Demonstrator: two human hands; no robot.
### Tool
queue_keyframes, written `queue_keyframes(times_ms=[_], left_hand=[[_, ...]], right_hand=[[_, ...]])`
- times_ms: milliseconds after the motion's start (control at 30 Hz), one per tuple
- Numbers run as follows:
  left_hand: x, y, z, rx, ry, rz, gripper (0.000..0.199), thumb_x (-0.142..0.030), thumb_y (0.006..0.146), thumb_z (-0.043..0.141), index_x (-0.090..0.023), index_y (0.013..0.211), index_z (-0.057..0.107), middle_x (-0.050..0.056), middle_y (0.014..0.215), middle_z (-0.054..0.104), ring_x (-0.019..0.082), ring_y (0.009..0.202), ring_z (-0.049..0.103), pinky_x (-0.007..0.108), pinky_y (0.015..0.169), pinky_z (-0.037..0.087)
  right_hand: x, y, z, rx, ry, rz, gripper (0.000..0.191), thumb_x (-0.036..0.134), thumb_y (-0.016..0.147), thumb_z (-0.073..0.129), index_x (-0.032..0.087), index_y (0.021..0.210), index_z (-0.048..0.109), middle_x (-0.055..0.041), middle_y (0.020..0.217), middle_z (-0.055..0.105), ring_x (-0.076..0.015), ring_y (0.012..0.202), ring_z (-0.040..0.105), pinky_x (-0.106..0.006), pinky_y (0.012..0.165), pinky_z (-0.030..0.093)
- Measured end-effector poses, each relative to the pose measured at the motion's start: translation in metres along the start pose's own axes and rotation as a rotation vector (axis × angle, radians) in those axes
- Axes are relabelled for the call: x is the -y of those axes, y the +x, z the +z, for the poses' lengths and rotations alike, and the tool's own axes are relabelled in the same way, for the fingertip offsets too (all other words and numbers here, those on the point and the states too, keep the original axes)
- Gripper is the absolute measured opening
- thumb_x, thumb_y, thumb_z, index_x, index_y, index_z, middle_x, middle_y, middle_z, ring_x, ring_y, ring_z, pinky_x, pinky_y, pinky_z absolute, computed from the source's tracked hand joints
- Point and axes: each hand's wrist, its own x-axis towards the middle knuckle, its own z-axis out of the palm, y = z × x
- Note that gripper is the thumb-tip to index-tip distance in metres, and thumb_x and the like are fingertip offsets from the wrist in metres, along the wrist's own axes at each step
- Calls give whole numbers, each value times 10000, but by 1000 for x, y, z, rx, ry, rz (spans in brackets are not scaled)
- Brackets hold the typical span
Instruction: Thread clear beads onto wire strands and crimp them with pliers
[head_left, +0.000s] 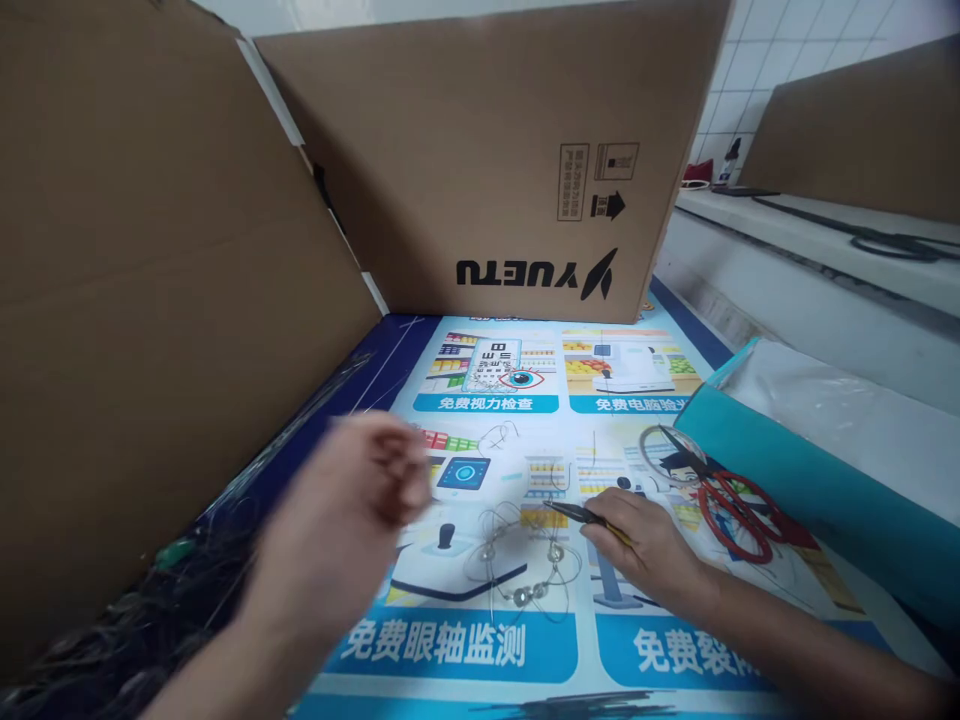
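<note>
My right hand point(649, 545) grips a pair of pliers point(574, 513) with dark pointed jaws and a yellow handle. Their tips reach a tangle of thin clear line with several shiny round pieces point(523, 597) on the printed sheet. My left hand point(352, 500) is raised left of that tangle and smeared by motion. Its fingers look curled, but I cannot make out whether they hold anything. Right of my right hand lies a pair of red-handled scissors point(739, 515), beside a roll of clear tape point(660, 450).
Brown cardboard panels point(420, 150) stand at the left and back. An open teal box point(810, 480) with a white inside is at the right. Loose clear line scraps point(172, 600) pile along the left edge. Dark thin strips point(585, 705) lie at the front edge.
</note>
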Motion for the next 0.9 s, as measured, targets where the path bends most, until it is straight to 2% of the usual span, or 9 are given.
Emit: queue_keyframes(times_ms=[67, 133, 200, 267, 500, 900], left_hand=[[31, -1, 25, 181, 52, -215, 269, -428, 828, 484, -169, 769, 527, 1, 657, 498, 81, 525, 438, 193, 456, 314], [56, -2, 40, 289, 74, -394, 291, -433, 836, 477, -153, 775, 528, 8, 663, 511, 74, 518, 444, 180, 433, 289], [70, -5, 45, 380, 36, -501, 321, -444, 843, 450, -140, 784, 535, 30, 701, 543, 65, 474, 440, 175, 387, 240], [74, -9, 43, 429, -41, -561, 320, -429, 851, 434, -135, 774, 535, 32, 694, 544, 54, 430, 425, 175, 359, 204], [78, -12, 42, 413, -186, -670, 255, -355, 815, 512, -136, 684, 507, -7, 578, 477, 36, 371, 371, 166, 337, 145], [91, -19, 44, 399, -140, -624, 248, -345, 829, 495, -139, 692, 517, -9, 591, 494, 28, 370, 359, 163, 340, 155]], right_hand=[[1, 0, -1, -4, -2, 4, 159, 294, 860, 464, 175, 893, 563, -60, 777, 594, -156, 726, 550, -256, 627, 447], [1, -1, -2, -8, -1, -9, 150, 286, 858, 468, 175, 903, 559, -61, 786, 596, -158, 736, 549, -265, 647, 450], [1, -1, -2, -10, 5, -33, 157, 286, 856, 474, 175, 929, 556, -63, 803, 602, -158, 749, 552, -269, 664, 457], [-1, -2, -2, -12, 9, -57, 170, 293, 855, 477, 175, 951, 555, -67, 821, 610, -159, 762, 559, -270, 673, 465], [1, 0, -2, -21, 7, -86, 185, 311, 852, 477, 182, 954, 563, -63, 820, 617, -156, 766, 571, -264, 670, 476], [10, -2, -3, 101, 110, 10, 173, 313, 864, 462, 180, 919, 558, -38, 759, 579, -144, 710, 524, -251, 617, 422]])
